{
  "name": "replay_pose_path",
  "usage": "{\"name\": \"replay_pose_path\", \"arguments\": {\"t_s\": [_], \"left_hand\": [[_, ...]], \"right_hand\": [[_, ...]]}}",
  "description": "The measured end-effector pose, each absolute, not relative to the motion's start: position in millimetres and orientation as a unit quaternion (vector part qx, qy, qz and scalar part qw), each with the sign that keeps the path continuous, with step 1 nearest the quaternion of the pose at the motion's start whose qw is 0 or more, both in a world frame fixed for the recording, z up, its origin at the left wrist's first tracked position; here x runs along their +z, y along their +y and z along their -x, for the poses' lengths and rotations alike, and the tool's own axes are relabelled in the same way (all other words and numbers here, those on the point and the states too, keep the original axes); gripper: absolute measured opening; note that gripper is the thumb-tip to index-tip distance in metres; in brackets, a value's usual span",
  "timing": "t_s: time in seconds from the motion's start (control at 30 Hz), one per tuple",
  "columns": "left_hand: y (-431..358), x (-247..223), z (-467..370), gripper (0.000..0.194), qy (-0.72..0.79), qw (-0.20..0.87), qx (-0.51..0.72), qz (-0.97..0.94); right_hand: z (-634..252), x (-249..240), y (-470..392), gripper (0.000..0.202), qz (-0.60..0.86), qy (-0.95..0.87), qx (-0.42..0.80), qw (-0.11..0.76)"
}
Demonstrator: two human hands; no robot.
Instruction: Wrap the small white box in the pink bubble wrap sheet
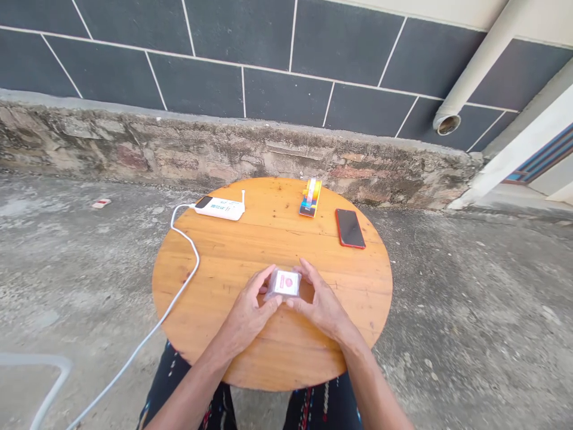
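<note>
Between my two hands is a small package (286,283), a white square with red print inside clear plastic wrap. My left hand (255,301) grips its left side, thumb at the near edge and fingers curled at the far left corner. On the other side my right hand (320,301) has its thumb at the near right corner and fingers by the far right corner. Both hands are low over the near middle of the round wooden table (201,310). What the package contains cannot be made out.
A phone (350,228) with a red edge lies at the right. Near the far edge stands a yellow and blue tape dispenser (310,198). A white device (220,208) with a cable (197,257) sits far left. Beyond are a stone-based wall (188,149) and a drainpipe (470,65).
</note>
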State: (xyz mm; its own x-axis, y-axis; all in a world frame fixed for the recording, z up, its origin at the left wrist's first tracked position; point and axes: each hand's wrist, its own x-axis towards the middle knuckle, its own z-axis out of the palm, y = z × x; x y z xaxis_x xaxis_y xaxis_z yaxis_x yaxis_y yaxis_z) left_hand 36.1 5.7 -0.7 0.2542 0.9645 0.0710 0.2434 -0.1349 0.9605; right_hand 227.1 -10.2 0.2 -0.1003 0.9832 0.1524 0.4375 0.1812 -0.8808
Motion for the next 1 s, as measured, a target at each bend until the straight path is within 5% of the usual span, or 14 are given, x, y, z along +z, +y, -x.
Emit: {"name": "replay_pose_path", "arguments": {"t_s": [0.3,0.57,1.0], "left_hand": [[11.6,-9.9,-46.7,0.052,0.446,0.485,0.411,-0.63],[7.8,-7.2,-43.3,0.055,0.463,0.428,0.417,-0.655],[7.2,-9.1,-36.6,0.031,0.45,0.46,0.457,-0.614]], "right_hand": [[-226.2,1.1,-9.4,0.061,0.54,-0.664,0.293,0.426],[-232.2,1.2,-16.8,0.07,0.557,-0.671,0.293,0.392],[-239.2,-2.8,-32.3,0.042,0.576,-0.65,0.256,0.425]]}}
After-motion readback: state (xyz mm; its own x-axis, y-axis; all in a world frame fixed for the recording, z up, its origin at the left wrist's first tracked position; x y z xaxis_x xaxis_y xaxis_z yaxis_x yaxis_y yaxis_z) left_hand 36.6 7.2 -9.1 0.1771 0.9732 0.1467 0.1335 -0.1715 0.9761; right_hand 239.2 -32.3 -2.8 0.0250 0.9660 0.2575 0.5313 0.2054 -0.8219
